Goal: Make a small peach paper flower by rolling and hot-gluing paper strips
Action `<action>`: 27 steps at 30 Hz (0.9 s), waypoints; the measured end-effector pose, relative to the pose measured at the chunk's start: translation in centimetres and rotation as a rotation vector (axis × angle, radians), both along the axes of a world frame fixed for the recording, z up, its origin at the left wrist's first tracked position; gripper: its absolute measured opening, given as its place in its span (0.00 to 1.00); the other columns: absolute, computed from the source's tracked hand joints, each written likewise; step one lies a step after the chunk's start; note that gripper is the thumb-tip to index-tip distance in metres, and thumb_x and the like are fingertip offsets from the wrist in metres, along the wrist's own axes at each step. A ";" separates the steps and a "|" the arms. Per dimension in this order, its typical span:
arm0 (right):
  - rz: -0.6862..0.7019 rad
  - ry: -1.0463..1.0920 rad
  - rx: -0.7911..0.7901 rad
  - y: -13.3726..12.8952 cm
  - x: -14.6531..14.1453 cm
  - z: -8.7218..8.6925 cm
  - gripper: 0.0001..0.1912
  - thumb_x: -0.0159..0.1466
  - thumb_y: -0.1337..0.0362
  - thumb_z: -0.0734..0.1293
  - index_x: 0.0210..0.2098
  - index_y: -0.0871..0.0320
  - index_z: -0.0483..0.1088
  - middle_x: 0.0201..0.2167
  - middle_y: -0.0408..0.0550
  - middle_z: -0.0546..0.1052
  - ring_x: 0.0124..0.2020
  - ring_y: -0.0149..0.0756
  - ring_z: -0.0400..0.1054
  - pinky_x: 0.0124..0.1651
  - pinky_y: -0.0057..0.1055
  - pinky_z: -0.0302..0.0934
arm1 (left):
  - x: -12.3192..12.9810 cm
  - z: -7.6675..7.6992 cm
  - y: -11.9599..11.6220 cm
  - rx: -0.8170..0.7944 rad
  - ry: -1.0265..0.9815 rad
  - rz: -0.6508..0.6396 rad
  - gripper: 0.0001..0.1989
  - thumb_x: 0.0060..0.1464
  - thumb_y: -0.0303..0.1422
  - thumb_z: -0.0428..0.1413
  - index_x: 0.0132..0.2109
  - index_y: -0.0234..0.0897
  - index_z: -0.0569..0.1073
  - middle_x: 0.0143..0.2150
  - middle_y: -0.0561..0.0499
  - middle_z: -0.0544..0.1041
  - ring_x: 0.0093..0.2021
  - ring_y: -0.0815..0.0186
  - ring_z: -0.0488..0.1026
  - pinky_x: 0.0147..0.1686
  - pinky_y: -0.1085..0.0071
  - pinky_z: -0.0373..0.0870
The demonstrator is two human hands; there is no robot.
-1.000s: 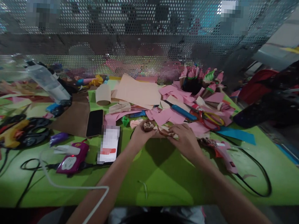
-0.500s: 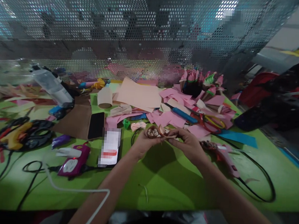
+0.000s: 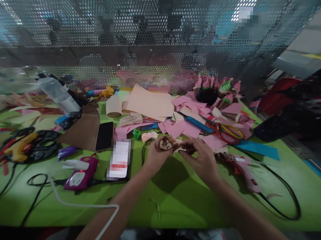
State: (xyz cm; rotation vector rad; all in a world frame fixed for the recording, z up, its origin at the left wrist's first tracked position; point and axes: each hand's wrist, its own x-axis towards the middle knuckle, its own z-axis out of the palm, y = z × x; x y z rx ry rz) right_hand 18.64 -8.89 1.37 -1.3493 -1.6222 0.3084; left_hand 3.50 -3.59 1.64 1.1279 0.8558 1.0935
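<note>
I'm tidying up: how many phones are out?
2: a dark phone by the brown paper and a lit phone left of the left hand. More may be hidden.

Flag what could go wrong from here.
1. The pink glue gun lies close to the right grip; if hot, it might burn.
2. The white cable crosses in front of the left forearm and could snag.
3. The left grip might crush the rolled brown piece.
</note>
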 end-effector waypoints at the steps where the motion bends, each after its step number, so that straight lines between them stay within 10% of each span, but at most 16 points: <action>1: 0.005 -0.014 -0.003 0.0 -0.1 -0.1 0.07 0.63 0.66 0.66 0.41 0.55 0.71 0.34 0.47 0.76 0.32 0.36 0.71 0.34 0.33 0.68 | 0.0 -0.1 0.0 0.031 0.025 0.000 0.17 0.36 0.35 0.70 0.30 0.37 0.70 0.32 0.54 0.75 0.36 0.66 0.73 0.42 0.68 0.72; 17: 0.020 -0.087 -0.031 0.4 0.4 -0.1 0.03 0.62 0.67 0.65 0.33 0.54 0.71 0.30 0.46 0.77 0.32 0.39 0.71 0.35 0.34 0.65 | 0.1 -2.4 -0.4 0.315 0.242 -0.068 0.14 0.42 0.23 0.58 0.39 0.40 0.68 0.36 0.54 0.73 0.37 0.66 0.70 0.38 0.72 0.66; 27: 0.027 0.477 -0.085 -0.4 0.7 1.0 0.09 0.61 0.57 0.71 0.34 0.55 0.70 0.31 0.45 0.77 0.32 0.37 0.73 0.38 0.34 0.69 | -0.2 -1.5 -0.5 0.403 0.525 -0.112 0.13 0.51 0.31 0.61 0.44 0.39 0.68 0.39 0.50 0.75 0.39 0.62 0.72 0.40 0.67 0.66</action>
